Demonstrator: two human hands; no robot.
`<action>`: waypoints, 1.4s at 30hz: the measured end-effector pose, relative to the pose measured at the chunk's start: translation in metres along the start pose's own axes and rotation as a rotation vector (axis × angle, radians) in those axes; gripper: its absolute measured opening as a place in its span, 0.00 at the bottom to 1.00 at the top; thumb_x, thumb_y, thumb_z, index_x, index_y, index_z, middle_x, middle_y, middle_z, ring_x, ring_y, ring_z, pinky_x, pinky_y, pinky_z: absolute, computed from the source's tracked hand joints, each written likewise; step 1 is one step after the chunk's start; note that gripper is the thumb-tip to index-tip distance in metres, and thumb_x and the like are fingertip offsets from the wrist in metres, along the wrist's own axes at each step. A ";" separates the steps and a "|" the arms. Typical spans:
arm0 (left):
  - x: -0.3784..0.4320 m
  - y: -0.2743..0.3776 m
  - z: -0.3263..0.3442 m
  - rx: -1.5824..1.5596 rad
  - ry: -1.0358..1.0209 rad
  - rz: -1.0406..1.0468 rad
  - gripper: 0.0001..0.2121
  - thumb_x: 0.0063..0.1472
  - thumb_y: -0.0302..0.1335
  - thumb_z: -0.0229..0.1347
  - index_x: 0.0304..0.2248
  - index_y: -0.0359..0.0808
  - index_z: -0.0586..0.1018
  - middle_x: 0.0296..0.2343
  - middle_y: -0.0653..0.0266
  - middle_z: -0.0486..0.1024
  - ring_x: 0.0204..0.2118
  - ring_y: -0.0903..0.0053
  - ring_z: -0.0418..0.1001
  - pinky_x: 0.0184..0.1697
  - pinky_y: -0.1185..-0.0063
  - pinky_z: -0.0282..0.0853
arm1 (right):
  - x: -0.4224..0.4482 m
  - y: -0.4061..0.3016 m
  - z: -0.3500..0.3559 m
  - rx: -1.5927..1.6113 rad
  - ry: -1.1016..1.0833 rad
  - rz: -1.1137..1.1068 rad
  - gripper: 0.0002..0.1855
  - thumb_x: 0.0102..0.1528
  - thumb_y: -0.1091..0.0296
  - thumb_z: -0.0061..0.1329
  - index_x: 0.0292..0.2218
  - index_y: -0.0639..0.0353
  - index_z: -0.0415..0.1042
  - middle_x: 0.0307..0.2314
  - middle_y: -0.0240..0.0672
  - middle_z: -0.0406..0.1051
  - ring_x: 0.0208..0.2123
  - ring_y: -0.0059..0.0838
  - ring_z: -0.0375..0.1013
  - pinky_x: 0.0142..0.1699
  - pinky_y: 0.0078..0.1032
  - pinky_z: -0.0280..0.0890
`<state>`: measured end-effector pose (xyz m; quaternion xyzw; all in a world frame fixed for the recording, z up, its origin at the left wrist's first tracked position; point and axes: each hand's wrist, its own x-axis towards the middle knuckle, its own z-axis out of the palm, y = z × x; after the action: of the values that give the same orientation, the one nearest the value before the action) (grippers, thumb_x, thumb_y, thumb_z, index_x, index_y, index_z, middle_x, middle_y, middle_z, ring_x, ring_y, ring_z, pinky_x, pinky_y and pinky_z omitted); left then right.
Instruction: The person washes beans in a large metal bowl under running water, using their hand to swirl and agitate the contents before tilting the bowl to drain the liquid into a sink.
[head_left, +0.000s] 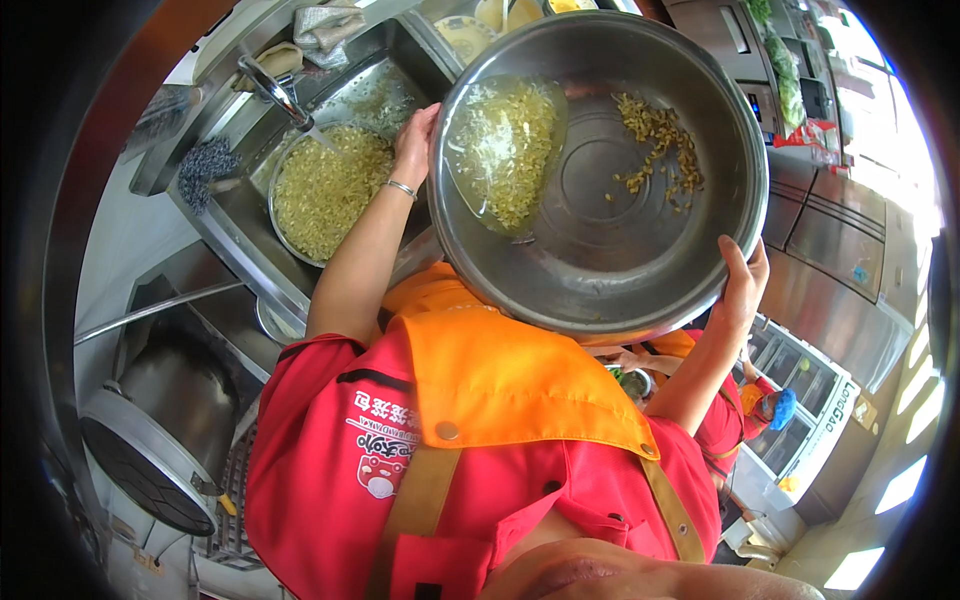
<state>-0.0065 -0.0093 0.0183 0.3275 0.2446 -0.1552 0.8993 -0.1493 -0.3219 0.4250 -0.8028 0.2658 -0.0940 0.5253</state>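
Observation:
A large stainless steel basin is held up in front of my chest, above the orange apron. My left hand grips its left rim; my right hand clasps the lower right rim, thumb on top. The basin tilts left, where water has pooled over small pale-yellow food pieces. Browner pieces cling to the right side of its floor. Beside my left forearm, a round metal bowl full of similar pale-yellow pieces stands in the sink. Water runs into that bowl from a chrome faucet.
Cloths and a dark scouring pad lie on the sink's edge. A large metal pot stands lower left. On the right, a co-worker's hand is at a bowl of greens, and a person in a blue cap is near a glass-fronted cabinet.

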 end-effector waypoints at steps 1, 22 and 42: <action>0.002 0.001 -0.002 -0.002 -0.018 -0.004 0.21 0.70 0.36 0.42 0.51 0.27 0.74 0.47 0.58 0.75 0.49 0.74 0.72 0.55 0.78 0.65 | 0.001 -0.001 0.001 -0.005 0.003 0.004 0.17 0.54 0.77 0.51 0.46 0.68 0.71 0.34 0.34 0.74 0.33 0.22 0.73 0.41 0.19 0.66; -0.014 0.044 0.026 1.518 -0.136 0.675 0.13 0.59 0.23 0.52 0.44 0.38 0.77 0.37 0.50 0.74 0.37 0.55 0.75 0.42 0.65 0.72 | -0.001 -0.009 0.007 -0.060 0.002 -0.004 0.18 0.54 0.74 0.52 0.46 0.69 0.70 0.35 0.35 0.75 0.33 0.22 0.73 0.41 0.20 0.66; -0.007 0.033 0.007 1.370 -0.143 0.664 0.06 0.58 0.27 0.58 0.31 0.35 0.75 0.31 0.55 0.75 0.33 0.61 0.76 0.37 0.70 0.71 | -0.002 -0.021 0.016 -0.048 -0.023 -0.016 0.16 0.54 0.75 0.53 0.44 0.72 0.70 0.32 0.34 0.74 0.31 0.20 0.71 0.40 0.19 0.65</action>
<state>0.0047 0.0117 0.0436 0.8576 -0.0763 -0.0145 0.5084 -0.1375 -0.3020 0.4369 -0.8183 0.2557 -0.0825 0.5082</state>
